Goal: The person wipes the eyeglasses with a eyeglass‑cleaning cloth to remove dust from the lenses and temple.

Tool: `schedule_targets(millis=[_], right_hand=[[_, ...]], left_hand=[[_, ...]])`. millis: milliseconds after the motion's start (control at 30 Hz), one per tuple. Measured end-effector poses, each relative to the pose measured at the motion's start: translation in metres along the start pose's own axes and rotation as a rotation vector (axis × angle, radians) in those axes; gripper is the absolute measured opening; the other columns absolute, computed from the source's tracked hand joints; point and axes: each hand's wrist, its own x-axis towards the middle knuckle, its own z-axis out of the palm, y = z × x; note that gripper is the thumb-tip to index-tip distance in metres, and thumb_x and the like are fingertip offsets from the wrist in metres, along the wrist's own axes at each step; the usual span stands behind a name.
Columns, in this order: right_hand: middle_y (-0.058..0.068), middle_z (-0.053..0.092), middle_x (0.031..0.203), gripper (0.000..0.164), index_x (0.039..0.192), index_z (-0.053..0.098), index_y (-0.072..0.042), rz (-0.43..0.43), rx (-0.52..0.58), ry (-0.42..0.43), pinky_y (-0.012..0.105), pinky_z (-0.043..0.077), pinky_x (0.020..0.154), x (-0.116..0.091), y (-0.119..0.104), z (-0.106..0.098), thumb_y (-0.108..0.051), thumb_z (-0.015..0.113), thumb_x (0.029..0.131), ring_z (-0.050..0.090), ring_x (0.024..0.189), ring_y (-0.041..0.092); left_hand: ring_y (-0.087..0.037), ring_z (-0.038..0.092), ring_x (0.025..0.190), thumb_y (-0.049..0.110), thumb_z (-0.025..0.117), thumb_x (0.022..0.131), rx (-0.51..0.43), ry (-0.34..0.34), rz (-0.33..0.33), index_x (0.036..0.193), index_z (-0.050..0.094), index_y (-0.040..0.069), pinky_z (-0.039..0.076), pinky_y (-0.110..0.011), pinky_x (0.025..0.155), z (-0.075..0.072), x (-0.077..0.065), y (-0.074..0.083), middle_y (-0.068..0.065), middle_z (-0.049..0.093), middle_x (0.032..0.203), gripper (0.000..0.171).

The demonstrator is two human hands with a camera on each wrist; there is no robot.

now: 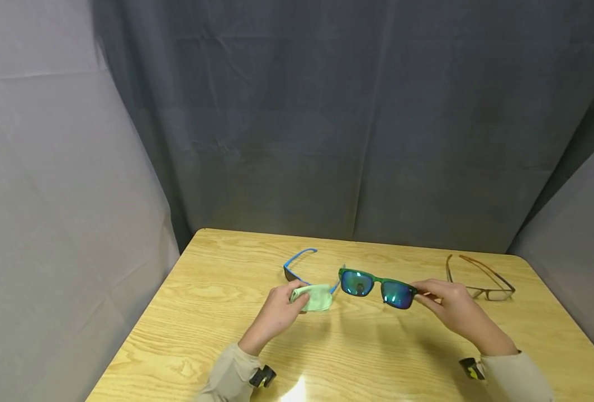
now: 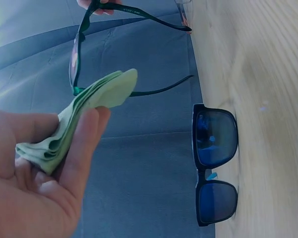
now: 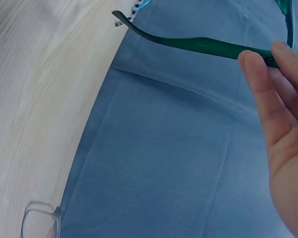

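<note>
My left hand (image 1: 278, 314) pinches a folded light-green cloth (image 1: 319, 298) between thumb and fingers; its layered folds show in the left wrist view (image 2: 84, 111). Green-framed sunglasses (image 1: 377, 287) with mirrored blue-green lenses hang above the table, temples unfolded and pointing away from me. My right hand (image 1: 452, 312) pinches them at the right hinge, as the right wrist view shows on the green temple (image 3: 203, 45). Cloth and green sunglasses are a small gap apart in the head view. Behind the cloth, blue-templed sunglasses (image 1: 291, 273) with dark lenses rest on the table, partly hidden.
Clear-lensed eyeglasses (image 1: 499, 294) with brown temples lie unfolded at the table's right, just beyond my right hand. The wooden table (image 1: 176, 335) ends at a dark grey curtain (image 1: 276, 139). Pale grey cloth walls (image 1: 65, 195) flank both sides.
</note>
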Motion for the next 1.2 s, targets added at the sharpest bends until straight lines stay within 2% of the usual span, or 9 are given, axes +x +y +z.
schedule_targets(millis=[200,300,400,500,633,667,733,967,1200], right_hand=[[0.0,0.07,0.091,0.033,0.098,0.071,-0.007,0.049,0.045,-0.024,0.016,0.052,0.06,0.001,-0.011,-0.004,0.008,0.076,0.07,0.063,0.073,0.002],[-0.002,0.07,0.09,0.031,0.097,0.071,-0.009,0.064,0.065,-0.05,0.019,0.053,0.059,0.0,-0.017,-0.005,0.006,0.076,0.071,0.062,0.073,0.001],[-0.003,0.07,0.09,0.03,0.097,0.072,-0.01,0.08,0.09,-0.067,0.02,0.053,0.059,0.001,-0.023,-0.004,0.006,0.076,0.072,0.062,0.073,0.0],[-0.001,0.07,0.091,0.028,0.097,0.072,-0.01,0.086,0.113,-0.073,0.021,0.053,0.059,0.003,-0.029,-0.003,0.005,0.076,0.073,0.062,0.073,0.001],[0.001,0.07,0.09,0.024,0.097,0.071,-0.008,0.092,0.138,-0.071,0.022,0.054,0.058,0.006,-0.037,-0.001,0.003,0.075,0.075,0.063,0.073,0.003],[0.001,0.07,0.09,0.024,0.096,0.071,-0.009,0.095,0.144,-0.069,0.022,0.054,0.058,0.006,-0.039,0.0,0.003,0.075,0.075,0.063,0.073,0.003],[0.0,0.07,0.089,0.024,0.096,0.071,-0.009,0.099,0.149,-0.067,0.022,0.054,0.059,0.007,-0.042,0.001,0.002,0.075,0.076,0.063,0.072,0.003],[0.002,0.07,0.088,0.026,0.094,0.071,-0.008,0.065,0.153,-0.03,0.019,0.053,0.059,0.01,-0.045,0.002,0.006,0.076,0.073,0.063,0.071,0.003],[0.0,0.07,0.087,0.025,0.092,0.071,-0.01,0.05,0.182,-0.033,0.017,0.052,0.058,0.012,-0.046,0.004,0.006,0.075,0.073,0.064,0.07,0.004]], left_hand=[[-0.014,0.064,0.075,0.016,0.052,0.097,0.003,0.045,0.003,0.113,0.059,0.003,0.055,-0.025,0.064,0.001,0.002,0.007,-0.011,0.065,0.098,0.022],[-0.012,0.062,0.072,0.017,0.053,0.097,0.065,0.098,0.018,0.117,0.06,0.003,0.053,-0.024,0.062,0.004,0.002,0.01,-0.009,0.066,0.097,0.025],[-0.007,0.059,0.072,0.017,0.054,0.096,0.138,0.165,0.067,0.118,0.064,0.006,0.05,-0.023,0.061,0.008,0.003,0.013,-0.007,0.069,0.096,0.027],[-0.006,0.05,0.055,0.014,0.054,0.096,0.154,0.188,0.129,0.121,0.064,0.006,0.046,-0.023,0.05,0.012,0.002,0.016,-0.007,0.069,0.1,0.028],[-0.013,0.065,0.078,0.011,0.053,0.097,0.16,0.168,0.247,0.128,0.058,0.003,0.054,-0.022,0.065,0.019,0.0,0.02,-0.012,0.061,0.122,0.033],[-0.016,0.064,0.094,0.011,0.053,0.097,0.17,0.167,0.285,0.13,0.056,0.002,0.054,-0.023,0.074,0.021,-0.001,0.021,-0.013,0.057,0.128,0.034],[-0.023,0.05,0.12,0.01,0.054,0.096,0.184,0.174,0.353,0.13,0.054,0.0,0.047,-0.027,0.088,0.024,-0.001,0.022,-0.014,0.051,0.134,0.036],[-0.027,0.05,0.122,0.001,0.058,0.092,0.203,0.243,0.472,0.129,0.054,-0.003,0.046,-0.026,0.09,0.027,-0.001,0.021,-0.018,0.051,0.134,0.038],[-0.031,0.052,0.119,-0.011,0.062,0.082,0.346,0.274,0.57,0.128,0.056,-0.003,0.047,-0.03,0.092,0.027,-0.001,0.018,-0.02,0.051,0.134,0.048]])
